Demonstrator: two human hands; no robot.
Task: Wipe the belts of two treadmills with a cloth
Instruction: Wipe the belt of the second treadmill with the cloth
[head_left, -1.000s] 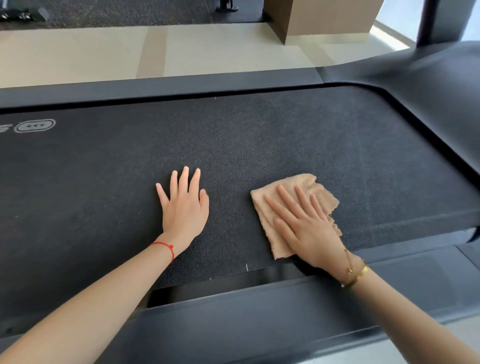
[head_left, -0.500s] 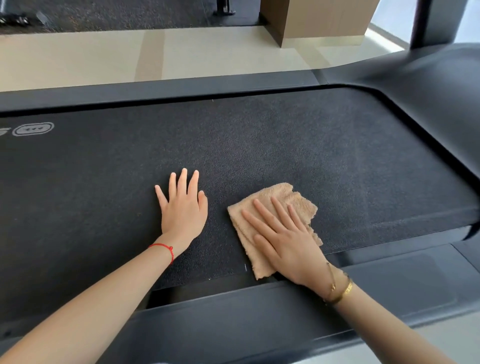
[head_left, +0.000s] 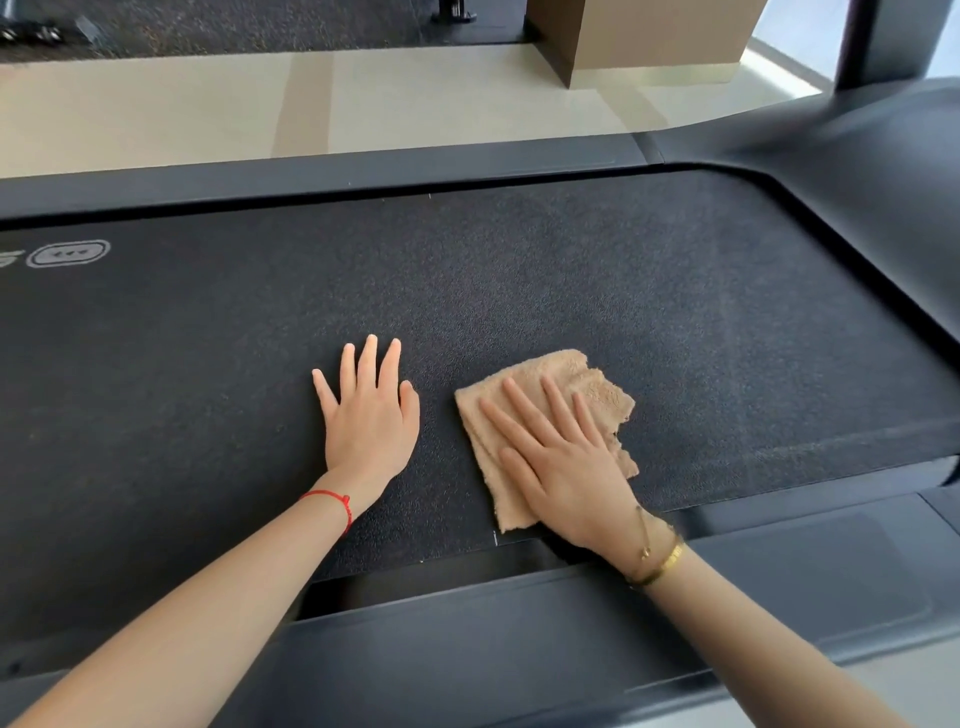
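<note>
Right hand (head_left: 566, 467) flat on cloth (head_left: 556, 384), left hand (head_left: 369, 415) flat on belt (head_left: 675, 291), fingers straight

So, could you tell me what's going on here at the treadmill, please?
A person is wiping the treadmill belt with a tan cloth. The right hand lies flat on the cloth with straight fingers, pressing it onto the belt near the closer side rail. The left hand rests flat on the bare belt just beside the cloth, not touching it, apparently as support. Only this one treadmill is in view, so the second belt's state cannot be told.
</note>
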